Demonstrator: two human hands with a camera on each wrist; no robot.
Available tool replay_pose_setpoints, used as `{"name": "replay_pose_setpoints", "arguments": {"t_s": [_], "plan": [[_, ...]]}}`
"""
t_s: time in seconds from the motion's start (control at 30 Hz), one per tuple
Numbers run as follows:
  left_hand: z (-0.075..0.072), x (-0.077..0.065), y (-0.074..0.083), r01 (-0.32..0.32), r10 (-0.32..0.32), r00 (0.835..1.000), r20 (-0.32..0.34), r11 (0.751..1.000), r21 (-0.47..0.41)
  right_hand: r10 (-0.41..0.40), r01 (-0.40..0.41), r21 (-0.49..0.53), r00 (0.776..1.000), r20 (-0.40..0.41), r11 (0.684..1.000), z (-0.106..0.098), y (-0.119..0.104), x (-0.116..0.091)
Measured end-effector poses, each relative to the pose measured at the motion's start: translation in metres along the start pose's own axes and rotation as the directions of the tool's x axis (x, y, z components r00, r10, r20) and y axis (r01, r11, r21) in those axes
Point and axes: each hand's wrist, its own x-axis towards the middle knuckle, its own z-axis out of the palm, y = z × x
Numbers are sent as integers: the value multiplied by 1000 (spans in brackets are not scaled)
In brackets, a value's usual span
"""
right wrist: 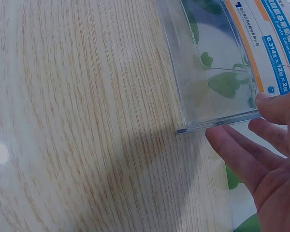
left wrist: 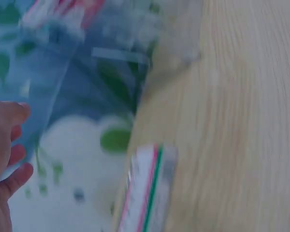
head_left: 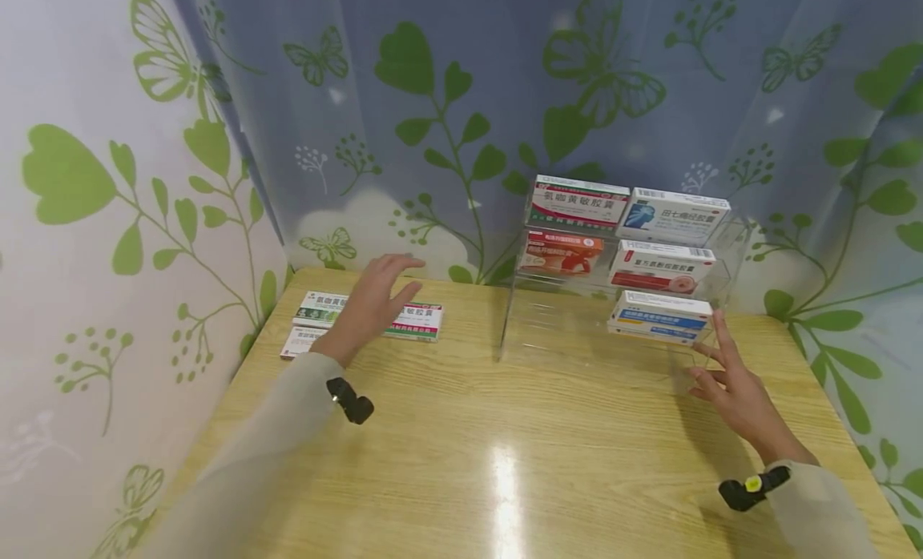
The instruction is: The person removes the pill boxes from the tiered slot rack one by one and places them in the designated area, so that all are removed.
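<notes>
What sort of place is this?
Perhaps a booth set up like a small pharmacy display: leaf-patterned curtains surround a wooden table, where a clear tiered stand holds medicine boxes.

Tabletop (head_left: 433, 431): pale wood grain, smooth, glossy enough to throw back a bright streak
Display stand (right wrist: 198, 104): clear plastic, smooth and shiny, see-through
Shelved medicine boxes (head_left: 659, 315): printed card, smooth flat faces
Boxes on the tabletop (head_left: 418, 320): printed card, smooth
Curtain (head_left: 346, 182): printed cloth, matt, soft-looking
Sleeves (head_left: 281, 415): plain cloth, matt
Wrist cameras (head_left: 353, 403): black plastic look
</notes>
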Motion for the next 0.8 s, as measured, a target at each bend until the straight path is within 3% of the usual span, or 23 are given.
{"name": "replay_pose_setpoints", "arguments": {"t_s": [0.13,0.3,0.63,0.8], "plan": [[22,26,50,-94,95,995,34,995,-45,-12,12,15,1000,0,1000,-1,-1,0],[43,52,101,-142,151,983,99,985,-98,-36,36,38,999,-7,999,-1,-1,0],[83,89,150,-230,245,951,188,968,-100,0,0,6,1000,-2,1000,1,-3,1],[108,104,171,-263,263,933,244,964,-32,28,-28,15,1000,4,999,0,-4,0]]}}
